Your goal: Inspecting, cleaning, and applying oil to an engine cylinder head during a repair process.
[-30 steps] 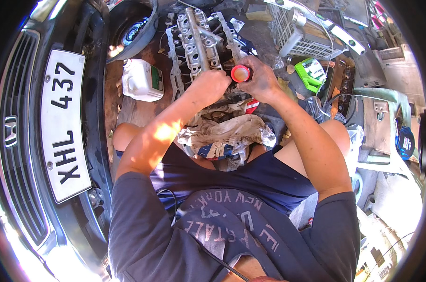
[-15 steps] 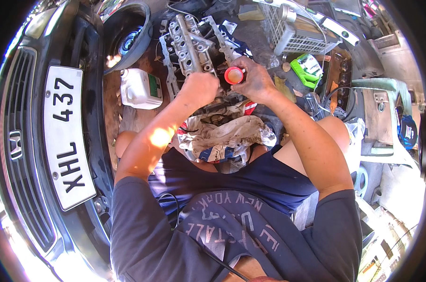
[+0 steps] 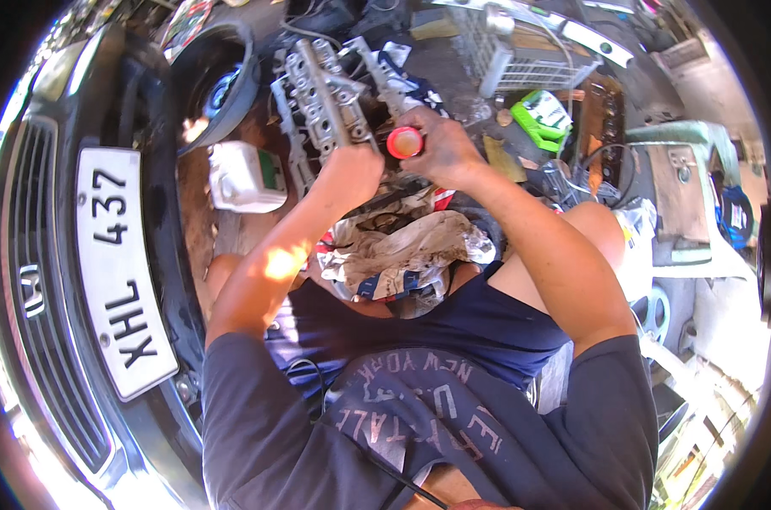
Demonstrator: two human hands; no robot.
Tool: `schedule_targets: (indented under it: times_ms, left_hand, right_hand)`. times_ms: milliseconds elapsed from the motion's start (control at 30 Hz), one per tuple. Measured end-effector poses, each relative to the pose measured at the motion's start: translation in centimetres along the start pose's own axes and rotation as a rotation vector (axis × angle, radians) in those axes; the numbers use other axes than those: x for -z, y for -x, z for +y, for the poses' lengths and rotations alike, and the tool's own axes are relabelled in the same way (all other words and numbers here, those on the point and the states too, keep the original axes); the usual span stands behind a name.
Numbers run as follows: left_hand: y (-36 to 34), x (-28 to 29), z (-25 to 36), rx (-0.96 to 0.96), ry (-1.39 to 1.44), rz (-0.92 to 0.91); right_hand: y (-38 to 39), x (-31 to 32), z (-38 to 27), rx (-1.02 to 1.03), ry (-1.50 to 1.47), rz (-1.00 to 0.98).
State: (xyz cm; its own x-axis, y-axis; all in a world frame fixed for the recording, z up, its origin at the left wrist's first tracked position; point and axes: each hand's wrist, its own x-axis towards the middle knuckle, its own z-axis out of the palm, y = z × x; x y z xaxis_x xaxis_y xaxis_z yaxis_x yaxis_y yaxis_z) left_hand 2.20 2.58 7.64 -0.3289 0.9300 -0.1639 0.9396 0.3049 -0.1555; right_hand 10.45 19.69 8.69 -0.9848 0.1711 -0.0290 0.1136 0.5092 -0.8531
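My right hand (image 3: 445, 151) grips a small red-rimmed round container (image 3: 405, 143), its pale tan inside turned up toward me. Close by on the left, my left hand (image 3: 353, 177) is closed with its back to me; whatever its fingers hold is hidden. Just beyond both hands lies a metal engine cylinder head (image 3: 321, 93) with round bores and bolt holes. Another flat metal engine part (image 3: 384, 72) stands beside it. Stained crumpled cloths (image 3: 411, 246) are bunched between my knees, below the hands.
Left of the cylinder head stands a white jug (image 3: 242, 177), with a black basin (image 3: 232, 93) behind it. A car's front bumper (image 3: 181, 280) fills the left side. To the right are a green bottle (image 3: 540, 123), a grey crate (image 3: 530, 72) and a pale green chair (image 3: 708, 136).
The view has shifted slightly, so the surroundings sit a little farther left. My hands stay close together, the right still on the red-rimmed container.
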Motion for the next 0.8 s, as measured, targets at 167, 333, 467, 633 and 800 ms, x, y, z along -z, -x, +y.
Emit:
schedule_targets:
  times_ms: [167,333,467,633,800]
  left_hand:
    - [0.5,0.2,-0.6,-0.066,0.061,-0.188]
    - [-0.6,1.8,-0.2,-0.088,0.213,0.015]
    - [0.2,-0.6,-0.9,0.044,0.186,-0.156]
    - [-0.6,2.8,0.3,0.078,0.271,-0.105]
    - [-0.3,1.7,-0.5,0.061,0.300,-0.080]
  right_hand:
    - [-0.7,-1.3,-0.1,0.118,-0.021,0.057]
    - [-0.9,-1.4,0.2,0.085,-0.031,0.064]
    - [-1.4,-1.3,-0.4,0.067,-0.071,0.082]
    - [-1.7,-0.6,-0.9,0.027,-0.065,0.084]
    - [-1.9,-0.1,-1.9,0.053,-0.133,0.019]
